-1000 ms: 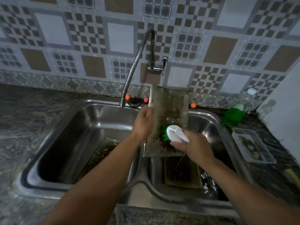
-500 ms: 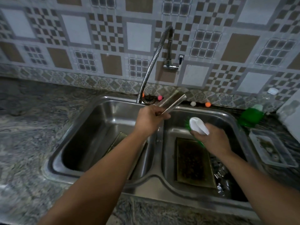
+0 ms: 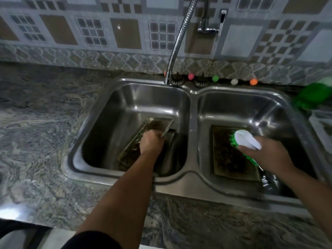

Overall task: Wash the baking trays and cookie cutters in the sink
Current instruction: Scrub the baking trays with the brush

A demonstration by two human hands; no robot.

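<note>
Left hand [image 3: 151, 141] grips a baking tray [image 3: 136, 141] by its right edge, tilted low in the left basin of the sink [image 3: 193, 126]; right hand [image 3: 265, 153] clasps a green-bristled scrub brush [image 3: 241, 141] above a second tray [image 3: 226, 155] lying flat in the right basin.

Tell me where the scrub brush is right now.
In the head view, the scrub brush is in the right hand, over the dirty baking tray in the sink's right basin.
</note>
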